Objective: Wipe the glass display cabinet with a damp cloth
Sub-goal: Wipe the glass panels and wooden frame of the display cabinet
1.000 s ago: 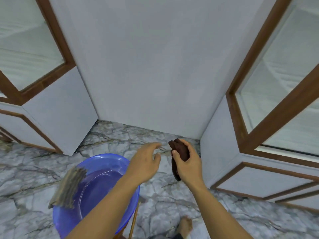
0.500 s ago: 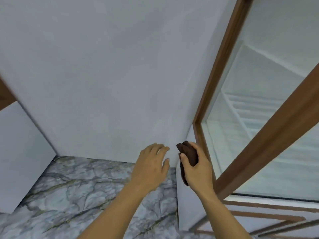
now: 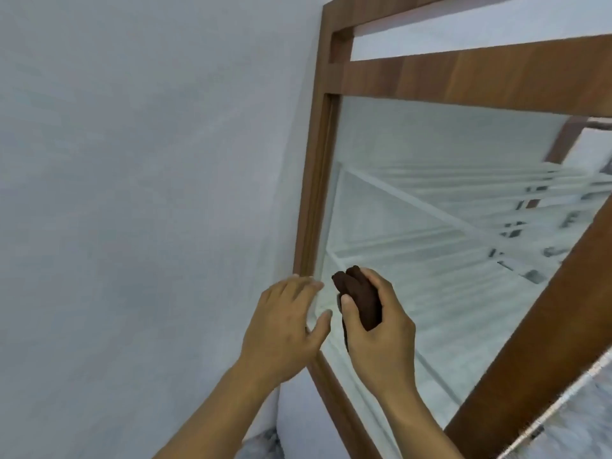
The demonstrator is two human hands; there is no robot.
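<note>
The glass display cabinet fills the right half of the view, its pane [image 3: 430, 200] set in a brown wooden frame [image 3: 318, 180] with white shelves visible inside. A bunched dark brown cloth [image 3: 362, 301] is gripped in my right hand [image 3: 377, 329], held in front of the lower left part of the pane. I cannot tell whether the cloth touches the glass. My left hand [image 3: 284, 326] hovers just left of it, fingers spread and holding nothing, over the frame's left edge.
A plain grey-white wall [image 3: 149, 193] covers the left half. A small patch of marbled floor [image 3: 265, 442] shows at the bottom, beside the cabinet's white base panel [image 3: 304, 422]. A diagonal wooden bar [image 3: 546, 326] crosses the lower right.
My view has swung up and to the right, from the floor and blue basin to the cabinet glass. Both hands have risen together; the right still grips the cloth.
</note>
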